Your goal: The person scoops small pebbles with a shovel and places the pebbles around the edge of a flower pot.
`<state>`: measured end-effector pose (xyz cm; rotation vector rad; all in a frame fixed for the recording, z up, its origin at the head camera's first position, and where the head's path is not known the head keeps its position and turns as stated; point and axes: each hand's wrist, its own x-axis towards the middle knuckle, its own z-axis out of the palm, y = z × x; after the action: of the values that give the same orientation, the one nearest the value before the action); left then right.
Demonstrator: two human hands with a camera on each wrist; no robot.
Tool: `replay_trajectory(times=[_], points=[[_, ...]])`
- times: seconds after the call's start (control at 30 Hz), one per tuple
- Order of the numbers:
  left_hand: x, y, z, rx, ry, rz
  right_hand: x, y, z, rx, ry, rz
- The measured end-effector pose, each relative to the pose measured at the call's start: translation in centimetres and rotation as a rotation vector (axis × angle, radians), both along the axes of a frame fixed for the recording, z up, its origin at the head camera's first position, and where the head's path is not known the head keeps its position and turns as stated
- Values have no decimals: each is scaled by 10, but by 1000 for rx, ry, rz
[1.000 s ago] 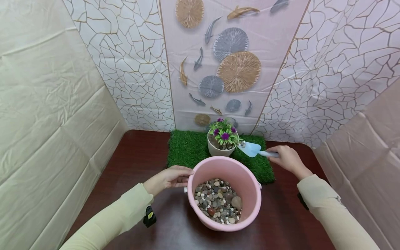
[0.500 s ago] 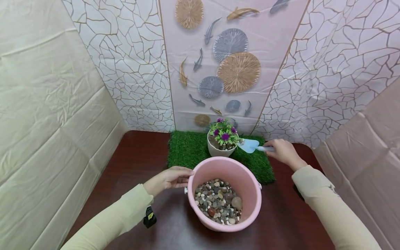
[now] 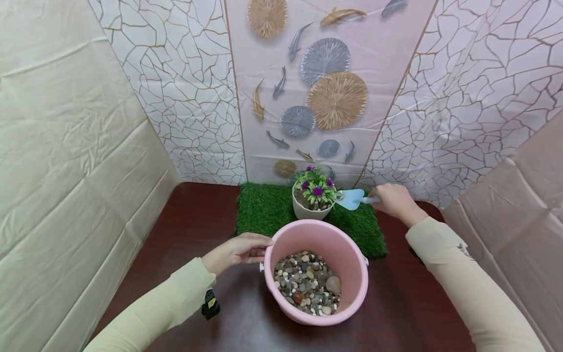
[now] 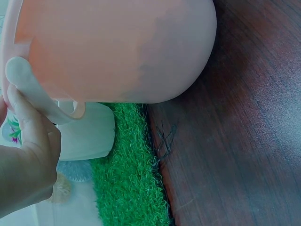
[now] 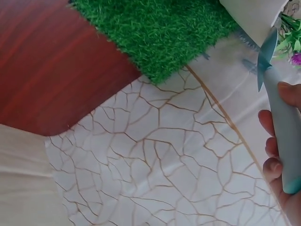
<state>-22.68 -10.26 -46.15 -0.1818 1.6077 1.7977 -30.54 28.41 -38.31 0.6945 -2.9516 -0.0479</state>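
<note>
My left hand (image 3: 241, 250) grips the rim of a pink bucket (image 3: 358, 288) at its left side; in the left wrist view the thumb lies by the bucket's pale handle (image 4: 40, 96). Pebbles (image 3: 303, 283) of mixed sizes cover the bucket's bottom. My right hand (image 3: 396, 201) holds a light blue trowel (image 3: 352, 199) by its grey handle (image 5: 284, 127). The trowel's tip is at the right rim of a white flowerpot (image 3: 308, 213), just under the leaves. Purple flowers and green leaves (image 3: 317, 188) fill the pot, with some small stones on its soil.
The pot stands on a green artificial grass mat (image 3: 264, 208) behind the bucket. Under them is a dark red-brown wooden table (image 3: 193, 220). Patterned cloth (image 3: 193, 98) hangs at the back, and pale cloth walls (image 3: 79, 195) flank both sides.
My right hand has moved up and a little left, raising the trowel's handle. Fewer stones show on the blade. The left hand and bucket have stayed put.
</note>
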Motion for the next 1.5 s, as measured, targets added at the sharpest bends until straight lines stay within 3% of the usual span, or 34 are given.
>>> replay_trajectory(times=[0.3,0.53,0.7,0.93,1.23,1.4,1.5], points=[[0,-1,0,3,8,2,-6,-18,16,92,68,65],[1,-1,-2,-1,7,7,-12,-30,17,185,176,104],[1,-1,-2,9,4,6,-13,-30,17,218,206,84],[1,0,-2,3,10,10,-9,-19,21,153,220,31],[1,1,-2,0,6,18,2,-5,33,40,145,-24],[2,2,-1,-4,8,19,14,-7,43,-43,98,-19],[1,2,0,-7,8,19,22,-9,48,-73,121,13]])
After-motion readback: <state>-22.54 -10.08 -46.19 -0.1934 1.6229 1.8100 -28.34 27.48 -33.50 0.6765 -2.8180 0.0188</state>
